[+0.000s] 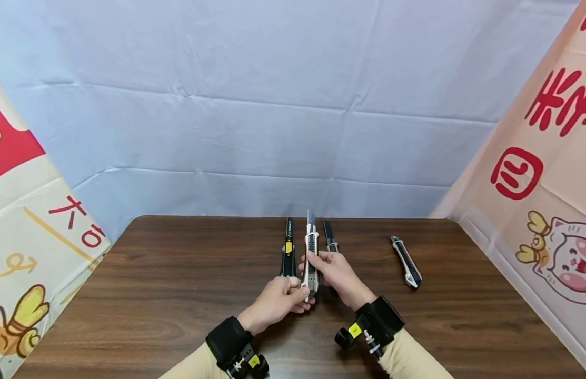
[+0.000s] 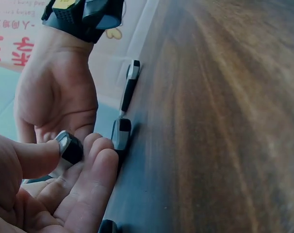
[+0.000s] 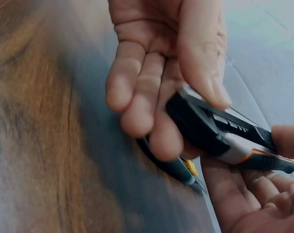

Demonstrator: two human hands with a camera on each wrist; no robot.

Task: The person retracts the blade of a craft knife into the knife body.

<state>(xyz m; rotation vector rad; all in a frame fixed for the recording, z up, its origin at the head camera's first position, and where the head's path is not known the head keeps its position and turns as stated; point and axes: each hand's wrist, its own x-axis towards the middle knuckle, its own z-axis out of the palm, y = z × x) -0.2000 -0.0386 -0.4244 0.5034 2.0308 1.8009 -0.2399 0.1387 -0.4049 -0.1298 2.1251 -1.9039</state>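
Head view, centre of frame, on the dark wood worktop [image 1: 179,273]. Leftmost in the row: a black-and-yellow utility knife [image 1: 288,252] lying flat, long axis running toward the top of the frame, just left of the hands. Left hand [image 1: 278,300], below centre: fingers curled round the lower butt end of the white-and-black utility knife [image 1: 311,258], thumb on top; in the left wrist view the thumb presses on the knife's rounded end [image 2: 69,147]. This knife is held between both hands just above the worktop, long axis near vertical in the frame, blade tip pointing toward the top edge and the blue backdrop [image 1: 293,105]. Right hand [image 1: 337,273], just right of the knife: fingers and thumb pinch its middle section; the right wrist view shows the thumb laid over the black body [image 3: 220,131] with the fingers beneath. Behind the right hand, a dark knife [image 1: 329,237] lies partly hidden. Farther right, well apart from the hands, a black-and-silver knife [image 1: 406,261] lies flat, tilted toward the upper left.
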